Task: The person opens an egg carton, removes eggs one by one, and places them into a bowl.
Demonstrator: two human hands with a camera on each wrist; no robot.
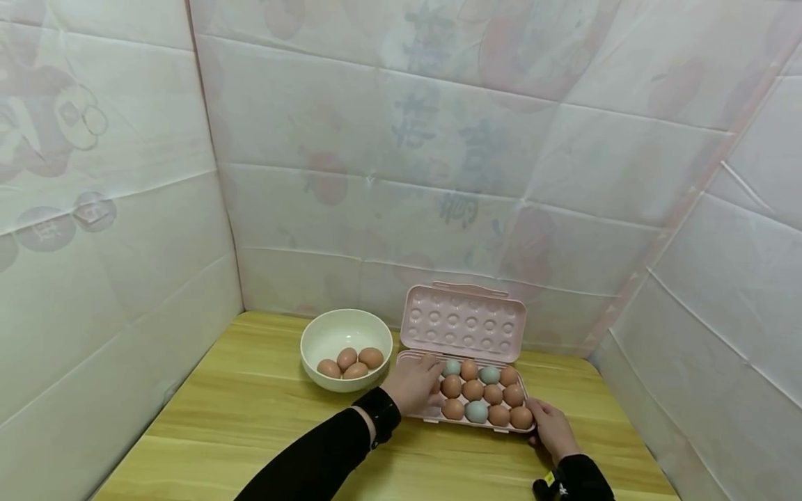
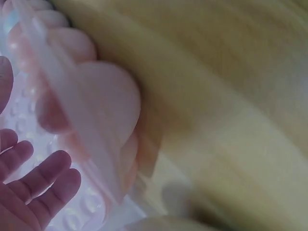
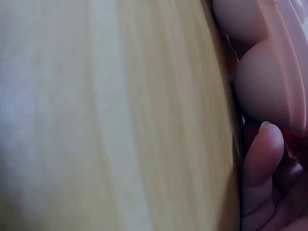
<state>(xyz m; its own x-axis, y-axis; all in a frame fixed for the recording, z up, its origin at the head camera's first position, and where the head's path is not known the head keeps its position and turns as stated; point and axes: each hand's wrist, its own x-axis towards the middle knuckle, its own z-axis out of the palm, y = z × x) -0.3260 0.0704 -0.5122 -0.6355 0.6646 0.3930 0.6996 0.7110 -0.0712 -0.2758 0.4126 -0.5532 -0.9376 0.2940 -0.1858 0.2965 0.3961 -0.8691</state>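
A pink plastic egg carton (image 1: 432,419) stands on the table with its lid (image 1: 464,320) raised against the back wall. Brown eggs (image 1: 473,390) and a few pale blue-green eggs (image 1: 477,412) fill most of its cups. My left hand (image 1: 410,384) reaches over the carton's left end, hiding some cups; its fingers (image 2: 45,175) are spread and hold nothing in the left wrist view. Close to them is a brown egg (image 2: 53,113) at the near row's end. My right hand (image 1: 554,428) grips the carton's right front corner, thumb (image 3: 263,154) low beside the rounded cups.
A cream bowl (image 1: 344,327) with several brown eggs (image 1: 356,370) stands left of the carton, near my left forearm. White printed sheets (image 1: 376,174) wall the wooden table (image 1: 250,390) at the back and both sides.
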